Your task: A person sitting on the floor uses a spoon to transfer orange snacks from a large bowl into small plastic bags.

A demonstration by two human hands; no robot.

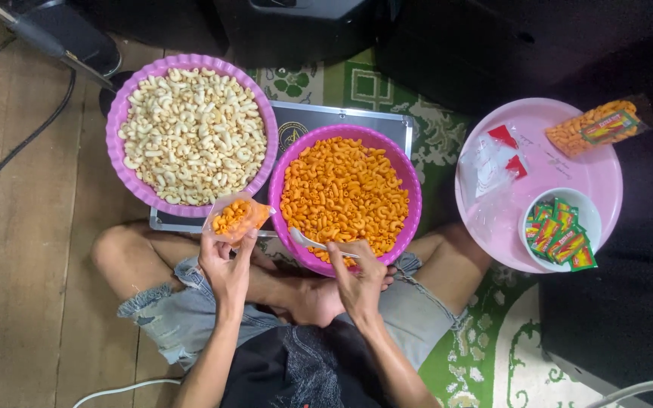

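My left hand holds up a small clear plastic bag partly filled with orange curled snacks. My right hand grips a white spoon whose bowl rests at the near edge of a purple bowl heaped with orange curled snacks. The bag hangs just left of that bowl's rim. I sit cross-legged on the floor with both bowls in front of my knees.
A second purple bowl of pale curled snacks sits at the left. A pink tray at the right carries empty clear bags, a filled snack bag and a white bowl of green sachets. Black cases stand behind.
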